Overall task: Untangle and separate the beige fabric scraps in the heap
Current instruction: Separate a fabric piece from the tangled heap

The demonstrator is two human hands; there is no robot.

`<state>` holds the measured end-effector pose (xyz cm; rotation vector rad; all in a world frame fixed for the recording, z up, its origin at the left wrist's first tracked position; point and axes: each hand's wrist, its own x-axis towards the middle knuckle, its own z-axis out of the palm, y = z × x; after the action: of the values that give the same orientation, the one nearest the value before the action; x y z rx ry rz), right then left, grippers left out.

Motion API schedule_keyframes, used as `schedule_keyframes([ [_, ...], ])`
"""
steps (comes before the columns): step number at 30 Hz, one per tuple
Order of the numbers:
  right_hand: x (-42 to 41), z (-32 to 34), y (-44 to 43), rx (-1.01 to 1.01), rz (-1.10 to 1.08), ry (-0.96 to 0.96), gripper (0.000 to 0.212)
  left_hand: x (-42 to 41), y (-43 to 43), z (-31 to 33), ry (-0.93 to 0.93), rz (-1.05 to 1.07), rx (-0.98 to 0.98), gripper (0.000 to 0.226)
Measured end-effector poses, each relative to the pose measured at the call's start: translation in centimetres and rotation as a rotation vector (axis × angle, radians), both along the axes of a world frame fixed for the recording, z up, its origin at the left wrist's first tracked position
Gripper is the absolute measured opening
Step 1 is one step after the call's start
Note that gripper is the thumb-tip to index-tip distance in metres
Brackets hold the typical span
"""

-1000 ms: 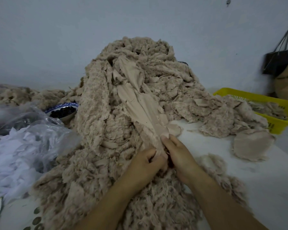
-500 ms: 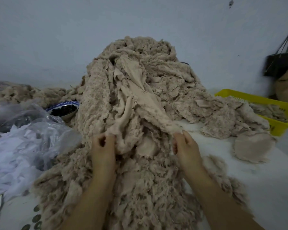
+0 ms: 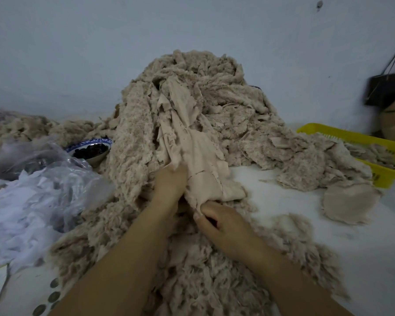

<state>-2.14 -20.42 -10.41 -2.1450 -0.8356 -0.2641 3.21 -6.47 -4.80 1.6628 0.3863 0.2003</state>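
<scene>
head view: working one scrap (image 3: 198, 156) loose at the front of the heap (image 3: 214, 99). right hand (image 3: 224, 224) pinches its lower end, fingers curled; left hand (image 3: 169, 182) has its fingers buried, grip unclear. next, likely, a steady pull apart.

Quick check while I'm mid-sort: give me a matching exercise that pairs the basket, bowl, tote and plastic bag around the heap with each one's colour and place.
Things:
1. basket
2. bowl
3. tote
4. plastic bag

Colour and place:
A. black, hanging at far right
B. clear, front left
C. blue rim, at the left edge of the heap
D. yellow, right of the heap

Pairs: 1-D, 2-C, 3-A, 4-B
</scene>
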Motion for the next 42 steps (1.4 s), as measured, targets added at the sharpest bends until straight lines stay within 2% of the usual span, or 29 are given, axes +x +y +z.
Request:
schedule_keyframes([
  [4,0.1,-0.4,-0.4,-0.025,-0.023,0.079,0.036,0.5,1.4,-0.4,-0.1,0.187,0.024,0.045],
  [5,0.2,-0.4,-0.5,-0.037,-0.052,0.106,0.036,0.3,1.5,-0.5,-0.106,0.226,-0.073,0.047],
  [7,0.3,-0.4,-0.6,-0.085,-0.113,0.137,0.037,0.1,1.3,-0.2,-0.056,0.251,-0.443,0.046],
  [9,0.3,-0.3,-0.4,-0.134,-0.125,0.141,0.038,-0.1,0.8,0.5,0.051,0.125,-0.791,0.044],
  [11,0.2,-0.2,-0.2,-0.165,-0.118,0.124,0.04,-0.5,0.3,1.1,0.134,-0.055,-0.921,0.051],
  [13,0.2,-0.3,-0.2,-0.171,-0.119,0.108,0.043,-0.9,-0.1,1.4,0.154,-0.222,-0.89,0.052],
  [15,0.4,-0.4,-0.2,-0.182,-0.123,0.096,0.043,-1.3,-0.8,1.8,0.162,-0.324,-0.829,0.043],
  [18,0.4,-1.1,-0.5,-0.125,-0.109,0.132,0.039,-1.4,-2.1,1.2,0.116,-0.252,-0.802,0.027],
  [20,0.4,-1.0,-0.7,0.042,-0.142,0.256,0.043,-1.6,-2.3,0.8,0.064,-0.217,-0.803,0.022],
  [23,1.1,-0.5,-1.0,0.47,-0.278,0.51,0.061,-2.4,-2.0,-0.6,-0.024,-0.249,-0.745,0.026],
  [24,1.5,-0.5,-1.1,0.559,-0.287,0.585,0.066,-2.9,-2.0,-1.3,-0.049,-0.275,-0.685,0.029],
  [27,1.8,-0.5,-1.0,0.661,-0.292,0.728,0.088,-4.3,-2.9,-3.6,-0.077,-0.392,-0.498,0.032],
  [30,2.1,-0.7,-1.0,0.592,-0.438,0.63,0.061,-4.8,-3.6,-4.5,-0.101,-0.313,-0.452,0.022],
  [32,2.3,-0.8,-1.4,0.433,-0.567,0.5,0.049,-4.7,-3.8,-4.4,-0.118,-0.239,-0.47,0.014],
  [34,2.3,-1.0,-1.4,0.317,-0.567,0.413,0.041,-4.7,-3.6,-4.1,-0.122,-0.246,-0.546,0.016],
  [36,2.1,-1.1,-1.1,0.269,-0.539,0.409,0.041,-4.9,-3.4,-3.9,-0.105,-0.293,-0.651,0.023],
  [39,2.9,-0.9,-1.5,0.317,-0.605,0.484,0.04,-4.9,-2.5,-3.5,-0.141,-0.366,-0.809,0.029],
  [42,3.4,-0.4,-2.7,0.513,-0.633,0.575,0.028,-4.4,-1.1,-3.0,-0.292,-0.368,-1.032,0.032],
])
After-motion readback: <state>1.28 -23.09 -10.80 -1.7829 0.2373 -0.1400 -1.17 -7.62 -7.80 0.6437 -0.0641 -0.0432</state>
